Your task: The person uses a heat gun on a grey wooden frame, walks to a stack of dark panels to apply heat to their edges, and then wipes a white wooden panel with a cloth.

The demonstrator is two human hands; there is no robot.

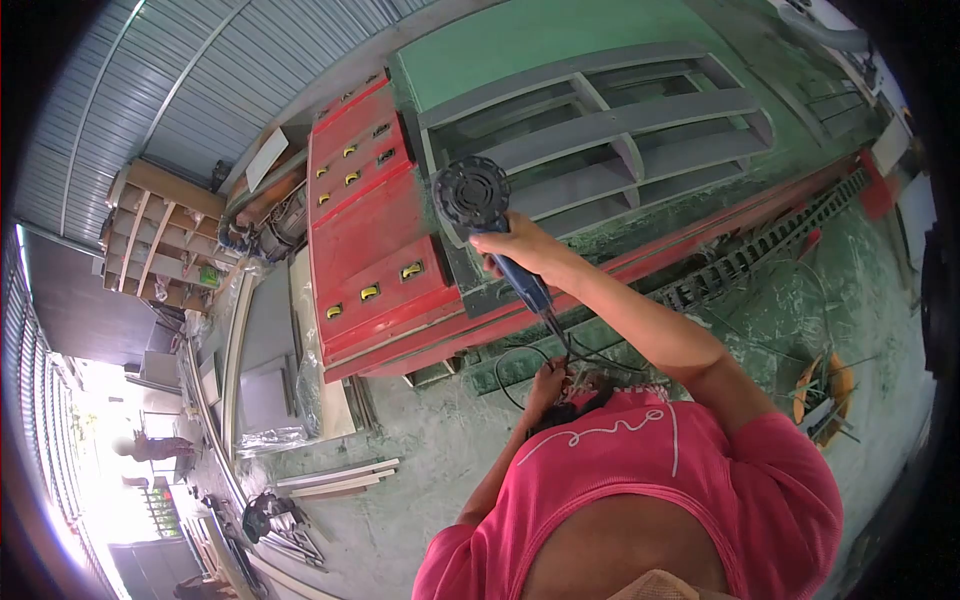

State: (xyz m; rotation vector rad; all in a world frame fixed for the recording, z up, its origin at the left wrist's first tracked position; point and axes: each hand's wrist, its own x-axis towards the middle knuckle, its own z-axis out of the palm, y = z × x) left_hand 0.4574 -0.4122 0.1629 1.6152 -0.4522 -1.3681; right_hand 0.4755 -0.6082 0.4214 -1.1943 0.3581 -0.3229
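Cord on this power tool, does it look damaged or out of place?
No damage shows, but the cord of the power tool loops loosely around your left hand; that slack might snag. Fine wear is too small to tell.

Distant person [158, 448] blurred; shirt [640, 460] cropped

Your right arm [640, 315] reached forward and across your body, elbow slightly bent, the right hand [528, 246] closed in a firm grip. Your left forearm [497, 467] angled inward, its left hand [547, 387] held near your waist, fingers curled.
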